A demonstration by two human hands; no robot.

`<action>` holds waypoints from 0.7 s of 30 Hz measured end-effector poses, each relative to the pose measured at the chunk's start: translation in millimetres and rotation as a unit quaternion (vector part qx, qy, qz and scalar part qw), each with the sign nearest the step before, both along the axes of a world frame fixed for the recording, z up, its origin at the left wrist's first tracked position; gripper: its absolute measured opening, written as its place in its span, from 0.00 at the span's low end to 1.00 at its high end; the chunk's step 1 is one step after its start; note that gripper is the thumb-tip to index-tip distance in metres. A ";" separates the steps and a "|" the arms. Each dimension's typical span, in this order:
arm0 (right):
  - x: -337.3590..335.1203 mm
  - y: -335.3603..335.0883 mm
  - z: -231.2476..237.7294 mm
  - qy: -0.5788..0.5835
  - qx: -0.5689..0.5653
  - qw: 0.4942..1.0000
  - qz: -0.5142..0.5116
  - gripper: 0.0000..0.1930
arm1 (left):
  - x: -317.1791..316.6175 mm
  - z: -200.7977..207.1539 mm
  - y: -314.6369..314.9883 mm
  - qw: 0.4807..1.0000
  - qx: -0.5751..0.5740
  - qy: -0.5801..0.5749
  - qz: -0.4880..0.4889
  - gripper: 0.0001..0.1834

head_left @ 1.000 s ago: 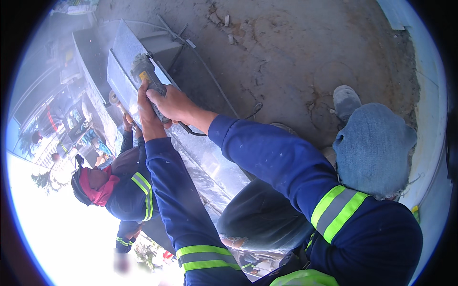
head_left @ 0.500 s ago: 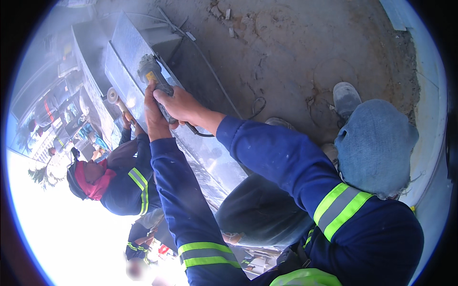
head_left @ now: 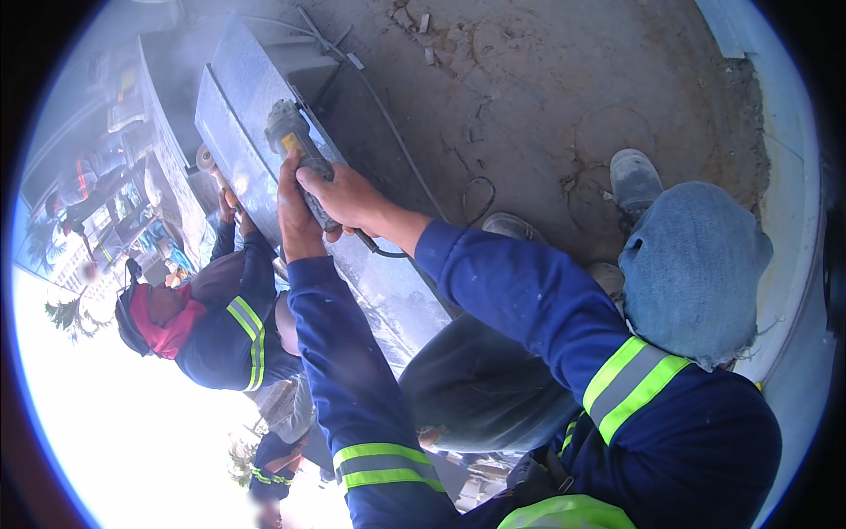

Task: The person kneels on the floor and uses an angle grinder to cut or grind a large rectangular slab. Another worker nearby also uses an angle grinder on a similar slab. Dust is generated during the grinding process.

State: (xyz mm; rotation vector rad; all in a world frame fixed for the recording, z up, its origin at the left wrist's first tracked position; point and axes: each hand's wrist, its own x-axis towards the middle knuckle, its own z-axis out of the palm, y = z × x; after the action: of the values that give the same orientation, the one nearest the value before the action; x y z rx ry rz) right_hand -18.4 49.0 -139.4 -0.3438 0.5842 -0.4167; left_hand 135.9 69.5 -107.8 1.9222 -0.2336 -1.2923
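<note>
Both my hands are wrapped round a dusty grey angle grinder (head_left: 302, 159) with a yellow label. My left hand (head_left: 298, 212) grips it from the left side, and my right hand (head_left: 345, 198) closes over the rear of its body. The grinder's head lies over the edge of a long, pale, dust-covered slab (head_left: 251, 97); its disc is hidden from this side. A black cord (head_left: 381, 249) runs out of the tool's back end below my right hand.
On the left a co-worker (head_left: 233, 309) in a dark jacket and red face cloth holds another grinder (head_left: 207, 163) against the slabs. Another person (head_left: 275, 458) is farther back. A thin rod (head_left: 388, 115) and rubble (head_left: 429, 55) lie on the dusty ground. My knee (head_left: 696, 264) is at right.
My hands and the grinder have shifted slightly right and down in view. The co-worker and their grinder appear a little higher and farther left.
</note>
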 end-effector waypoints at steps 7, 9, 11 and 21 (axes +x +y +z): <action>-8.0 5.2 -1.7 -0.016 0.004 1.000 0.007 0.31 | -10.2 3.0 1.7 1.000 0.006 0.004 0.005 0.31; -10.2 8.0 -0.6 -0.015 0.007 1.000 0.005 0.30 | -14.1 3.9 3.5 1.000 -0.005 -0.004 -0.005 0.31; -11.2 10.9 0.9 -0.012 0.013 1.000 0.002 0.27 | -16.4 5.9 4.7 1.000 -0.002 -0.007 -0.012 0.30; -2.2 8.2 -9.8 -0.009 0.006 1.000 0.012 0.30 | -11.7 -0.7 -1.7 0.999 0.015 -0.030 -0.005 0.30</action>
State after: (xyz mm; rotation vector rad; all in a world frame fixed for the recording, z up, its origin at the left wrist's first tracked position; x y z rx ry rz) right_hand -20.6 57.2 -149.2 -0.3356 0.5635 -0.3933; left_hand 124.2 67.8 -108.5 1.9901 -0.2570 -1.2520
